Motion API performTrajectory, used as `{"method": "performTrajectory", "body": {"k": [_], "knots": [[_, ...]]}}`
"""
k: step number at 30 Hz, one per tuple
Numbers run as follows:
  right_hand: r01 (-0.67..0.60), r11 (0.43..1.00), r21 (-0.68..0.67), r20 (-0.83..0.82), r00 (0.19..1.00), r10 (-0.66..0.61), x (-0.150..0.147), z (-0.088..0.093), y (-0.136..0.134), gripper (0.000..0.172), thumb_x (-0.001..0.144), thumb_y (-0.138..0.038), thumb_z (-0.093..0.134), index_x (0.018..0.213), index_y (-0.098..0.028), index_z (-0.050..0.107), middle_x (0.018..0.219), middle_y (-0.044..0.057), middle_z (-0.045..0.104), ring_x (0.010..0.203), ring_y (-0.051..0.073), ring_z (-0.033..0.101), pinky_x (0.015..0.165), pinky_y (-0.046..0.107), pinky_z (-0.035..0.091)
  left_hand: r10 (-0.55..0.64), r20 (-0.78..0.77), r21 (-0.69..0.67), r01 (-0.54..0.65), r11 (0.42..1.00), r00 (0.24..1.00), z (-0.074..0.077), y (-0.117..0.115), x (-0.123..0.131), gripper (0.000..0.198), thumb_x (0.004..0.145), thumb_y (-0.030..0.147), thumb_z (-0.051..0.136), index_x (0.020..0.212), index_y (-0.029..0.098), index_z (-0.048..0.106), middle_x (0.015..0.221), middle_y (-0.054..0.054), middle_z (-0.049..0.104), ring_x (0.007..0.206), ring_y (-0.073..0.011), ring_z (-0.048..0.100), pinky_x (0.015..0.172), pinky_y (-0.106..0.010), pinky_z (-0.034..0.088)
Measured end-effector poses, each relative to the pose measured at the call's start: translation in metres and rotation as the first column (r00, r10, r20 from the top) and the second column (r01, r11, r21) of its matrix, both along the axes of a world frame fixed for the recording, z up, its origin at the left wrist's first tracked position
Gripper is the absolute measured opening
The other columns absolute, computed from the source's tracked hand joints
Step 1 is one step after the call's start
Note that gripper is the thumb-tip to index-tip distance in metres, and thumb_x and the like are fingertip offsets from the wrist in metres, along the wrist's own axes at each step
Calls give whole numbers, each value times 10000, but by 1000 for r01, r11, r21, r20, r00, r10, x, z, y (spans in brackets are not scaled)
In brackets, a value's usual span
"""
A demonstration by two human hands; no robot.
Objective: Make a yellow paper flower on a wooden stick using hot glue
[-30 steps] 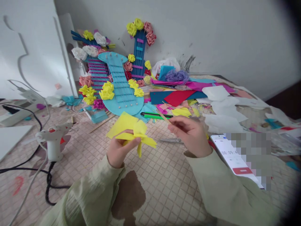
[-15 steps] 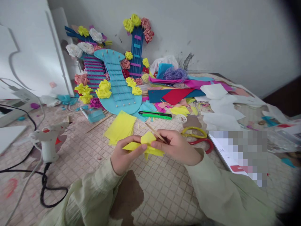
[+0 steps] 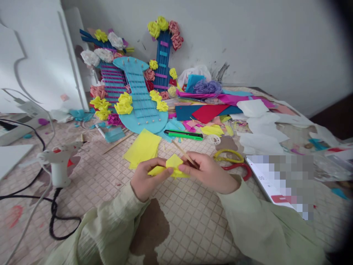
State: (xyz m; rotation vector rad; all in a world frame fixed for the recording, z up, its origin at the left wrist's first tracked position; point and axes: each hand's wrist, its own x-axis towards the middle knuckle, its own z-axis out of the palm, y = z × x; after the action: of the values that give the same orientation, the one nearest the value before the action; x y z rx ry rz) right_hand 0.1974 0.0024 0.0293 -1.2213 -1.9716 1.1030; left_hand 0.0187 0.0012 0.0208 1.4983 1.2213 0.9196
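Note:
Between my two hands is a folded piece of yellow crepe paper (image 3: 174, 162), held over the table's front middle. My left hand (image 3: 150, 178) pinches its left side between thumb and fingers. On the other side, the thumb of my right hand (image 3: 205, 171) presses the paper's right edge. A thin wooden stick (image 3: 182, 150) is also gripped in my right hand, pointing up and to the left. Just behind my left hand lies a stack of yellow paper squares (image 3: 143, 147). A green utility knife (image 3: 185, 134) rests beyond my hands.
Scissors (image 3: 230, 156) with yellow and red handles lie right of my right hand, beside a phone (image 3: 275, 184). A glue gun (image 3: 60, 165) with its cord stands at left. Paper-flower-decorated guitar shapes (image 3: 140, 99) lean behind; coloured paper (image 3: 209, 112) and white scraps (image 3: 261, 127) cover the back right.
The yellow paper's lower flaps, which stuck out below my fingers, are now folded in closer. Both hands stay nearly in place. The whole view has shifted slightly.

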Motion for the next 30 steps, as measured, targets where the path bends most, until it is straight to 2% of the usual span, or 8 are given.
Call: {"method": "performTrajectory", "body": {"k": [4, 9, 13, 17, 21, 24, 28, 30], "knots": [[0, 999, 41, 45, 999, -2, -1, 0, -1, 281, 781, -287, 468, 587, -172, 302, 577, -54, 308, 541, 64, 313, 490, 200, 261, -68, -27, -66, 66, 996, 997, 2, 4, -5, 150, 619, 271, 619, 666, 129, 605, 661, -14, 615, 628, -123, 544, 595, -217, 431], [-18, 998, 61, 85, 996, 12, -4, 1, -2, 252, 773, -256, 481, 588, -168, 335, 573, -55, 330, 533, 61, 333, 488, 197, 269, -113, 107, -137, 127, 982, 988, 3, 6, -7, 237, 631, 282, 615, 821, 142, 635, 794, -42, 667, 735, -158, 586, 648, -233, 457], [-15, 995, 100, 87, 996, 6, -7, 0, -4, 242, 771, -264, 488, 584, -164, 370, 571, -50, 351, 535, 64, 356, 485, 197, 284, -119, 84, -158, 131, 979, 989, 3, 4, -5, 196, 647, 288, 608, 743, 129, 669, 706, -38, 665, 675, -152, 579, 615, -230, 449], [47, 988, 149, 32, 998, -52, -4, 6, -6, 174, 813, -313, 424, 785, -171, 520, 690, -14, 486, 608, 85, 450, 526, 206, 352, -35, 108, -170, 53, 984, 994, 3, 5, -8, 177, 662, 298, 600, 644, 136, 668, 523, 17, 590, 487, -74, 484, 456, -170, 372], [47, 945, 323, 74, 994, -75, 0, 10, -6, 242, 842, -293, 377, 955, -182, 561, 857, 30, 566, 813, 126, 507, 706, 249, 399, 19, 131, -152, 1, 988, 991, 1, 8, -13, 162, 659, 291, 607, 661, 141, 669, 513, 25, 574, 474, -57, 456, 420, -152, 337], [-12, 914, 407, 171, 983, -63, 0, 7, -5, 252, 838, -293, 391, 957, -182, 583, 795, 32, 576, 792, 135, 506, 706, 268, 401, -30, 177, -190, 64, 980, 984, 2, 7, -12, 178, 658, 275, 607, 760, 144, 672, 620, 0, 635, 534, -82, 523, 473, -166, 401], [-60, 901, 430, 269, 961, -65, -2, 1, -4, 268, 834, -316, 393, 932, -182, 604, 743, 38, 569, 757, 146, 503, 664, 280, 406, -160, 261, -246, 226, 943, 952, 6, 2, -9, 233, 682, 256, 587, 875, 142, 648, 749, -34, 670, 663, -133, 599, 597, -217, 474], [-72, 898, 434, 284, 957, -61, -2, 0, -4, 263, 832, -316, 397, 904, -184, 614, 744, 39, 572, 751, 146, 505, 666, 284, 407, -196, 270, -234, 262, 936, 943, 7, 1, -8, 264, 689, 254, 583, 926, 149, 630, 813, -46, 673, 751, -165, 610, 658, -247, 487]]}}
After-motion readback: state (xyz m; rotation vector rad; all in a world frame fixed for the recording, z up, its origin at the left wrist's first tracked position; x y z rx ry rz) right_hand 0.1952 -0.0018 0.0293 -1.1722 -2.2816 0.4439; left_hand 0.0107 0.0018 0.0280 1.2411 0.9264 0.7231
